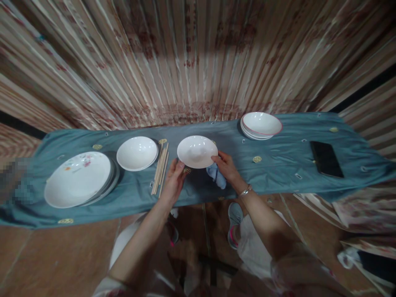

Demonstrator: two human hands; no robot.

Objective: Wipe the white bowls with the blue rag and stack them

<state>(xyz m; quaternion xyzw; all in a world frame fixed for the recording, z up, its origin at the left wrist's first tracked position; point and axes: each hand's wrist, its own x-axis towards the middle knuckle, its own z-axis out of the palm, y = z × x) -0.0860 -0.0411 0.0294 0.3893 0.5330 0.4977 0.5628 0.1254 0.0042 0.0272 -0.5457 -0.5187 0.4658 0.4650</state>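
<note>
White bowl (197, 151) held over teal-blue cloth (278, 165) scattered with small yellow round motifs and tiny pale marks
Pale blue rag (216, 175) under bowl
Second bowl (137, 153) – plain white
Stack of plates (77, 178) – white top plate, faint red-and-green floral print, greyish rims beneath
Stacked bowls (261, 125) – white, thin red edge line
Chopsticks (160, 169) light tan wood
Phone (326, 159) glossy black
Curtain (192, 62) behind – cream and reddish-brown stripes with dark red print
Floor (55, 255) terracotta brown
</note>
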